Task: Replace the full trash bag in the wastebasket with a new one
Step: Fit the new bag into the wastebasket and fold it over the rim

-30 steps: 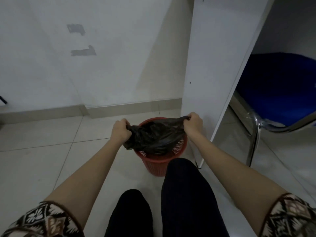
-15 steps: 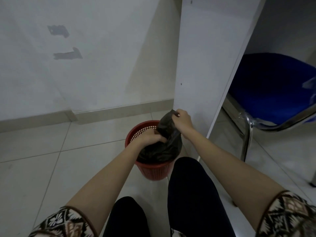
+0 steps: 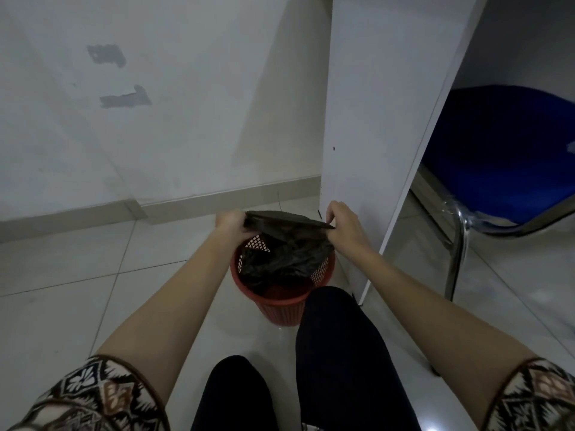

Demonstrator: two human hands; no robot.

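Far: white wall [image 3: 193, 135] with two grey patches [image 3: 124, 99] at upper left and a beige baseboard [image 3: 217, 201] along its foot. Near and left: pale tiled floor [image 3: 62, 306]. Right of centre: upright white panel [image 3: 382, 119]; at far right beyond it, a chair with blue seat [image 3: 497, 157] and chrome leg [image 3: 455, 250]

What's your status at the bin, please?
Left hand and right hand grip bag mouth, stretched above bin. Bag bottom inside bin. White panel close right.

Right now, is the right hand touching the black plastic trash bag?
Touching. The head view shows the right hand pinching one end of the black plastic trash bag, stretched above the red mesh wastebasket.
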